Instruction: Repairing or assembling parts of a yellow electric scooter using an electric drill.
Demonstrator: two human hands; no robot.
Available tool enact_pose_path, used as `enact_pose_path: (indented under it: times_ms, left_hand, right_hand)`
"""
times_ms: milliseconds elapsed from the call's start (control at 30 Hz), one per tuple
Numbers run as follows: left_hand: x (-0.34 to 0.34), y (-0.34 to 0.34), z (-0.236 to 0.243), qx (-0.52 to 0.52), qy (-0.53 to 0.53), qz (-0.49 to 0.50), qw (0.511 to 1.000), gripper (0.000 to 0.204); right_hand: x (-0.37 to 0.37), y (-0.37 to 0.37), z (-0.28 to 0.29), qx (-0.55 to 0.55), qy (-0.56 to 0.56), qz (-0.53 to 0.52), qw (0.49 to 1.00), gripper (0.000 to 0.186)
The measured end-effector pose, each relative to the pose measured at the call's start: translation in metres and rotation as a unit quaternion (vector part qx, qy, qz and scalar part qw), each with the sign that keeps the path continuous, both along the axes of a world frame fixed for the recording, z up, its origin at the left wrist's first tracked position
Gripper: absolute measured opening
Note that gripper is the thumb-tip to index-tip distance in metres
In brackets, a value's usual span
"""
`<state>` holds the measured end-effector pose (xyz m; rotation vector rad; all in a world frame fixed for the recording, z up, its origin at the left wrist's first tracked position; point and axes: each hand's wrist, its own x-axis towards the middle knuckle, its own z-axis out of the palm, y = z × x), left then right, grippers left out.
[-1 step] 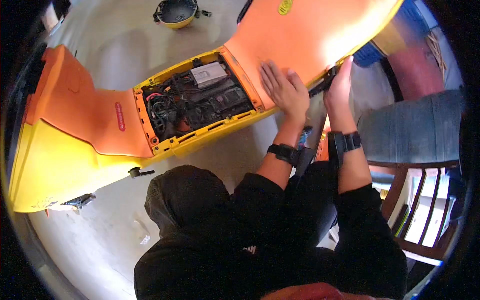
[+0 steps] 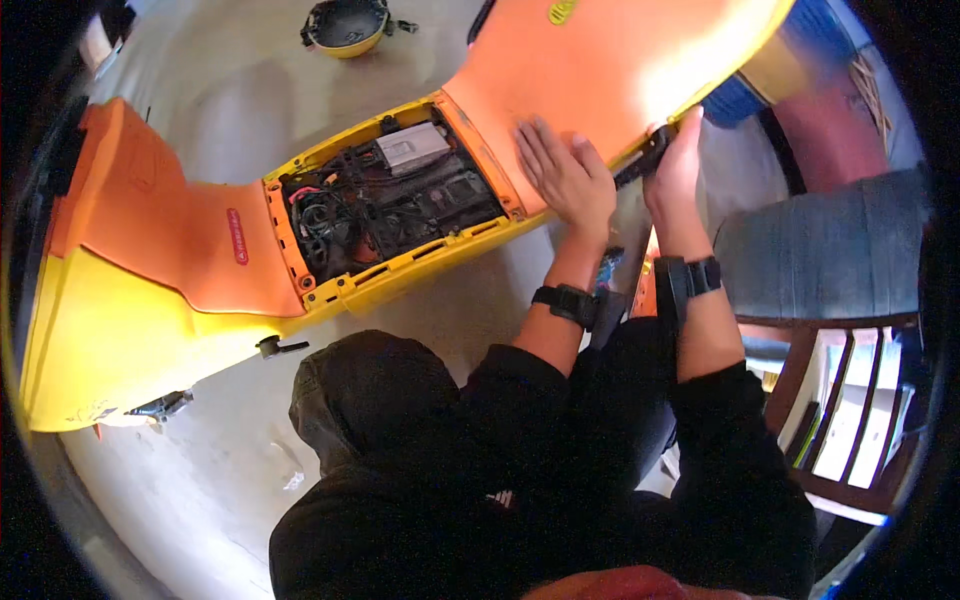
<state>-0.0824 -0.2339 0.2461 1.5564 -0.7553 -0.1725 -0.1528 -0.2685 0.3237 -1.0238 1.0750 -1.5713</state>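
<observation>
An orange and yellow scooter body (image 2: 180,240) stretches across the view. In its floor a rectangular compartment (image 2: 385,215) is uncovered, showing dark wiring and a silver box (image 2: 413,147). My left hand (image 2: 567,178) lies flat on the orange panel (image 2: 560,85) right of the compartment, fingers stretched and holding nothing. My right hand (image 2: 677,180) is upright against the panel's near side edge, beside a black part (image 2: 648,155). Seen edge-on, its fingers look straight; whether it touches that black part is hard to tell.
An upturned yellow helmet (image 2: 346,27) with a dark lining rests on the floor beyond the scooter. To the right are a grey-blue cushioned seat (image 2: 820,250) and a dark slatted wooden frame (image 2: 840,430). A small black lever (image 2: 282,347) juts from the scooter's near side.
</observation>
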Motion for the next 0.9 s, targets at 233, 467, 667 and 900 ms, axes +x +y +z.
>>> enact_pose_path:
  times_ms: [233,467,667,900]
  left_hand:
    - [-0.008,0.017,0.001,-0.086,-0.138,-0.079,0.983,0.087]
    - [-0.013,0.016,0.001,-0.087,-0.181,-0.081,0.976,0.102]
    - [-0.014,0.009,-0.012,-0.039,-0.197,-0.062,0.978,0.095]
    - [-0.028,0.012,-0.013,-0.026,-0.201,-0.062,0.977,0.089]
  right_hand:
    - [-0.006,-0.002,0.004,0.064,-0.094,0.008,0.994,0.063]
    - [-0.016,-0.016,-0.008,0.067,-0.023,-0.02,0.997,0.053]
    - [-0.004,-0.012,0.007,0.127,-0.012,-0.079,0.989,0.067]
    - [-0.009,-0.018,0.0,0.105,0.121,-0.142,0.977,0.064]
